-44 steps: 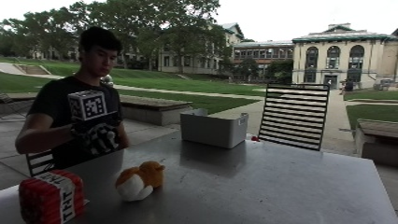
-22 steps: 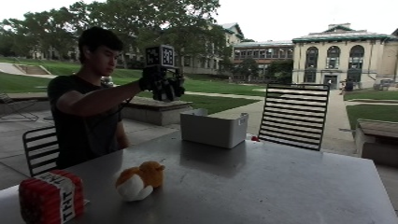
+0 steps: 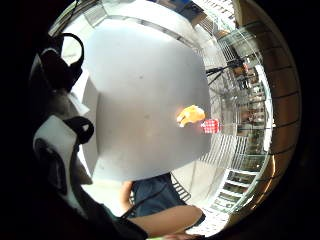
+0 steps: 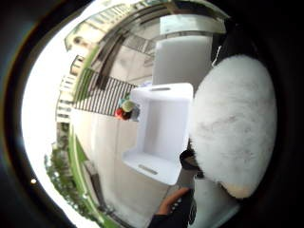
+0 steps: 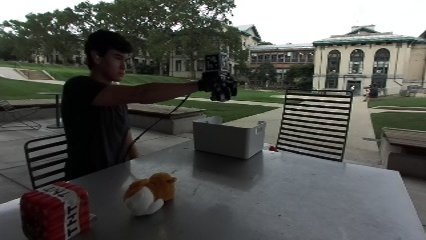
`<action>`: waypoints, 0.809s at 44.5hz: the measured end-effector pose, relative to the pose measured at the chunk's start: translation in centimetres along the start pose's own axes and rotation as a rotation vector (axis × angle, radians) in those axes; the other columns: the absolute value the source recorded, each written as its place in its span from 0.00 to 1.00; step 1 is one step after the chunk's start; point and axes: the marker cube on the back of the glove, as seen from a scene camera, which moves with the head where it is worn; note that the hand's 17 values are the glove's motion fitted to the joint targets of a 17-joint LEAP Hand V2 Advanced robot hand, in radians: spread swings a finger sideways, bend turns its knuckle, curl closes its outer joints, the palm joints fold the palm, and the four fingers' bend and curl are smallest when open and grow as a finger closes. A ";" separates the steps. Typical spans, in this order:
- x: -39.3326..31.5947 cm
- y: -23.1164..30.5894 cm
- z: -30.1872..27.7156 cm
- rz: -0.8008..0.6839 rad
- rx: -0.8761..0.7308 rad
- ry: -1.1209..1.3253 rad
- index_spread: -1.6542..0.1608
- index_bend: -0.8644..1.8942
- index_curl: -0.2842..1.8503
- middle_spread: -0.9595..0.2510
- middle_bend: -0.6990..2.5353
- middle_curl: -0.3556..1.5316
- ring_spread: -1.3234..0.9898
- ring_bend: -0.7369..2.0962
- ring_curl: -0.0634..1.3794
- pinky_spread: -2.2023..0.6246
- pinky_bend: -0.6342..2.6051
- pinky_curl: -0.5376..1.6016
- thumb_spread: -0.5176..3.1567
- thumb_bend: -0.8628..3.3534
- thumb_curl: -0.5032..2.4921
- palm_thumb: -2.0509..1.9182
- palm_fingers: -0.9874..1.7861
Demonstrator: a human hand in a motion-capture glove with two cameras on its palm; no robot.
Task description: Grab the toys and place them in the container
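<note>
Since half a second ago the right hand (image 5: 221,86) is carried further out, from above the desk's near-person side to directly over the container (image 5: 228,136), arm stretched level. Grip is clamped on a white fluffy toy (image 4: 232,126), seen close against the palm in the thumb side view, with the container's open white interior (image 4: 159,128) right beneath it. Container is set at the far side of the desk (image 5: 279,195), next to the slatted chair (image 5: 314,124). Orange-and-white plush toy (image 5: 150,193) is left lying on the desk's near part, unmoved, and the red TNT block toy (image 5: 54,210) stands just beside it at the desk corner. Both are seen small together at the desk edge in the little finger side view.
</note>
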 end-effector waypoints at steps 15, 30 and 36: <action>-4.8 -1.3 1.9 -0.057 -0.021 -0.031 0.70 0.36 0.35 0.50 0.34 0.46 0.38 0.59 0.36 0.63 0.56 0.43 0.41 0.23 0.44 0.68 0.62; -8.1 -0.8 5.5 -0.063 -0.044 0.105 0.71 0.36 0.34 0.50 0.32 0.47 0.39 0.59 0.37 0.64 0.58 0.43 0.43 0.22 0.43 0.67 0.60; -9.3 -0.3 5.1 -0.296 -0.102 -0.099 0.72 0.38 0.36 0.61 0.25 0.44 0.44 0.55 0.36 0.66 0.62 0.46 0.46 0.18 0.37 0.58 0.48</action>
